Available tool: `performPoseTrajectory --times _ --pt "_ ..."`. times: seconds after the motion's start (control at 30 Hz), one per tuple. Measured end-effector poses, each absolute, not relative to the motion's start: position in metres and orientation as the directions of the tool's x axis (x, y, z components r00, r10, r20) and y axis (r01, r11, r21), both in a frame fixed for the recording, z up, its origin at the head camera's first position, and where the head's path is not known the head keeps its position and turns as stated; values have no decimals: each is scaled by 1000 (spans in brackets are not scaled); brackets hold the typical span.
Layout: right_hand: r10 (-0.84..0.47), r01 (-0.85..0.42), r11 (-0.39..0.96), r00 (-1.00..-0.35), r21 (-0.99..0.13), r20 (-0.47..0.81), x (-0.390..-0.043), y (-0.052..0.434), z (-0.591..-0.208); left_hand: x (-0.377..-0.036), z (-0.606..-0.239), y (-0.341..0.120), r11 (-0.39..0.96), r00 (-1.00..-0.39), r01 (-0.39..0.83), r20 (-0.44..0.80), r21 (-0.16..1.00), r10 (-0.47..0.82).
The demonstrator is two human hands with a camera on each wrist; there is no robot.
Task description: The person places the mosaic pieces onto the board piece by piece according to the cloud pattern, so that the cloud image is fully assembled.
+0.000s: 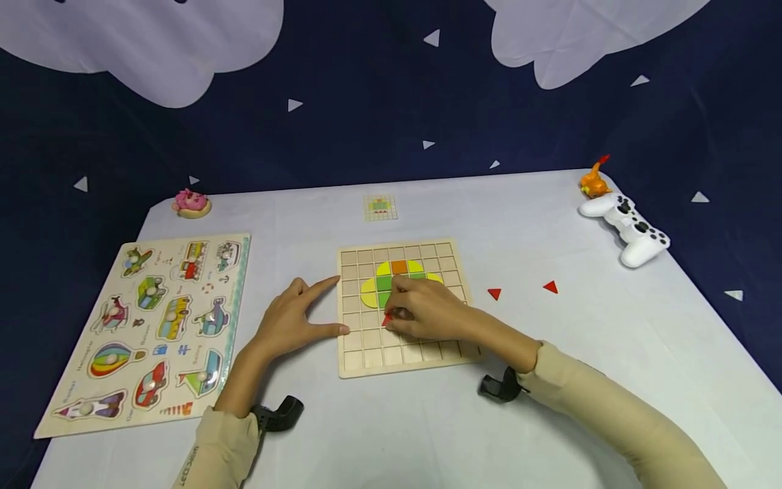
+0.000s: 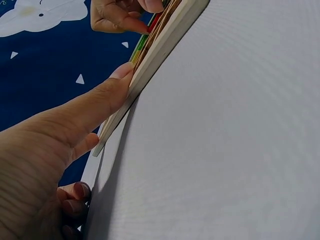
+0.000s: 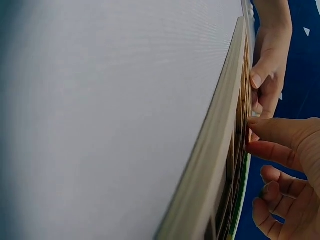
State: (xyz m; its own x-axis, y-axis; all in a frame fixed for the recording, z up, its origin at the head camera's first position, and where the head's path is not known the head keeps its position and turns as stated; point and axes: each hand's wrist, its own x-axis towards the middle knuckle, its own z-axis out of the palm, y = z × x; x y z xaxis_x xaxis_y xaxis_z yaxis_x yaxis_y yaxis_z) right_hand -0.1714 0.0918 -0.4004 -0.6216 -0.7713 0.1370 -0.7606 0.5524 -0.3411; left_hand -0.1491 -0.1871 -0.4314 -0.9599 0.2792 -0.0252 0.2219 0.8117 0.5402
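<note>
A wooden grid board [image 1: 360,360] lies on the table between the hands. Green squares [image 1: 383,283], yellow rounded pieces [image 1: 369,293] and an orange square [image 1: 399,267] sit in its upper cells. At the board's left edge, my left hand [image 1: 292,318] rests with thumb and index finger spread apart, both tips at the rim. My right hand [image 1: 430,309] reaches over the board and pinches a small red triangle [image 1: 387,320] low against the grid, just below the green pieces. That hand covers part of the pattern. In the right wrist view, thumb and index fingertips meet at the board's surface.
Two loose red triangles [image 1: 494,294] [image 1: 551,287] lie right of the board. A small pattern card [image 1: 381,208] is behind it. To the left lies a picture puzzle [image 1: 174,326]; a pink figurine [image 1: 192,203], an orange figurine [image 1: 594,182] and a white game controller [image 1: 626,227] stand farther back.
</note>
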Motion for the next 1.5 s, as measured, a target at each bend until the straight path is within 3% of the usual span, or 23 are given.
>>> performPoseTrajectory --times 0.47,0.73,1.0,1.5 --pt "-667 -683 655 -723 -323 178 -177 148 -389 -149 -431 -188 816 -962 214 -29 537 271" --pt "-537 -560 786 -828 -261 159 -175 204 -393 -150 -432 -187 812 -961 218 -27 541 276" --pt "-450 -465 864 -885 -194 119 -172 237 -398 -149 -431 -187 812 -960 217 -31 542 277" --pt "-459 -491 836 -871 -247 179 -172 243 -404 -148 -431 -187 813 -961 216 -30 541 275"
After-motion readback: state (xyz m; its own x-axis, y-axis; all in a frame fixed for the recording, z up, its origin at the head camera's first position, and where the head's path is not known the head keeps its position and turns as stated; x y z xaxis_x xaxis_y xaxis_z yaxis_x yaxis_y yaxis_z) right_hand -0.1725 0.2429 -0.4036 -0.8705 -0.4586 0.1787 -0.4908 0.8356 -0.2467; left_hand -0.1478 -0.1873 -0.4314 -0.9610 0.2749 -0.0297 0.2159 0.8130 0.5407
